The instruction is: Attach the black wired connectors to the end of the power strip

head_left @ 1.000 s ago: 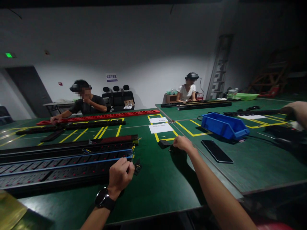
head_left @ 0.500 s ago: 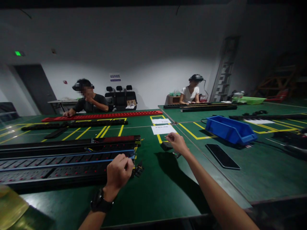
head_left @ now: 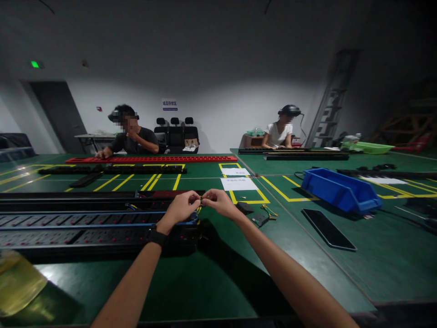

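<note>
My left hand [head_left: 182, 208] is closed in a pinch at the right end of the black strips. Fingertip to fingertip with it, my right hand [head_left: 221, 203] pinches too. Something small sits between the fingers, mostly hidden, with a bit of yellow wire just below. Under and beside my left hand lie long black power strips [head_left: 112, 237] with rows of outlets, red dots and blue edging. Right of my right hand are a small black block [head_left: 245, 208] and a black part with yellow-green wires [head_left: 261, 220].
A blue bin [head_left: 341, 193] and a dark phone [head_left: 327, 229] lie to the right. White papers [head_left: 239, 184] rest on yellow-taped areas. A yellowish container [head_left: 20, 282] stands front left. Beyond a red rail [head_left: 150, 160] sits one person; another sits at back right.
My right hand has moved left from above the small black block to meet my left hand. My left hand has risen to the strips' end. The view has shifted slightly.
</note>
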`<state>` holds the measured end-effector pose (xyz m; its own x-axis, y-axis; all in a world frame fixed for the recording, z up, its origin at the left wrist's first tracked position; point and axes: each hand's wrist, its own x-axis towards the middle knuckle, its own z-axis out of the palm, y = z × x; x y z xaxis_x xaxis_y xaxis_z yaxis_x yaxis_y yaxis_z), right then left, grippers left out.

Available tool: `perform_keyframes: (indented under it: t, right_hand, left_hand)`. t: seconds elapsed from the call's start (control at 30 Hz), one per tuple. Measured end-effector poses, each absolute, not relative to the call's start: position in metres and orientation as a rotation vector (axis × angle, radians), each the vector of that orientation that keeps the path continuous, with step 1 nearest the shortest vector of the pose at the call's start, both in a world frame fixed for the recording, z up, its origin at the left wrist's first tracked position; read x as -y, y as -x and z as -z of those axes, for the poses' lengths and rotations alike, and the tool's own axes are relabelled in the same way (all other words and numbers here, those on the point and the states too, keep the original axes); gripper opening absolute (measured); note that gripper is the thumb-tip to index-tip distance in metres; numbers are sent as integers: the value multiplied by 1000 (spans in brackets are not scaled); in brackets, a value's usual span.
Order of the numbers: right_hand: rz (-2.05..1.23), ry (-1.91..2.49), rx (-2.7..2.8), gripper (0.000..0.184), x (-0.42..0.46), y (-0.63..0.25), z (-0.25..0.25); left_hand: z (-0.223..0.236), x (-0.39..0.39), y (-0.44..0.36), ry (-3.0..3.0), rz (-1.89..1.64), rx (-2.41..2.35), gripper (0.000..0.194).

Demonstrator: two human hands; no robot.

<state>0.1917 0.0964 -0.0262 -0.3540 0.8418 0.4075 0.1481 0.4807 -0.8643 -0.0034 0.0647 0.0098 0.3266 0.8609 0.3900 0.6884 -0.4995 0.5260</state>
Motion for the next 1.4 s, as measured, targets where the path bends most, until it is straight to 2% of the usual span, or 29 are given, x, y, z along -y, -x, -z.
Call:
perform_keyframes:
  t: [0.1, 0.2, 0.3, 0.47, 0.7, 1.4]
  right_hand:
    - [-994, 836, 1721, 26, -110, -187, 36]
    - [-828, 966, 1638, 29, -118, -187, 53]
    - [-631, 1134, 1602, 28, -118, -190, 74]
    - [-537, 1140, 1839, 31, -110, -190, 97]
    - [-432, 1137, 1980, 42, -101, -179, 97]
    - [-374, 1242, 1989, 39, -88, -175, 90]
  left_hand:
    - [-5, -76, 8, -2311, -943, -1347, 25]
    - [1, -89, 10, -2249, -925, -1393, 20]
    - [3, -96, 9, -2246, -848, -1609, 17]
    - [5, -90, 4, -2148, -661, -1998, 17]
    - [8, -82, 1, -2174, -605, -2010, 21]
    - [8, -82, 0, -2289, -505, -2026, 26]
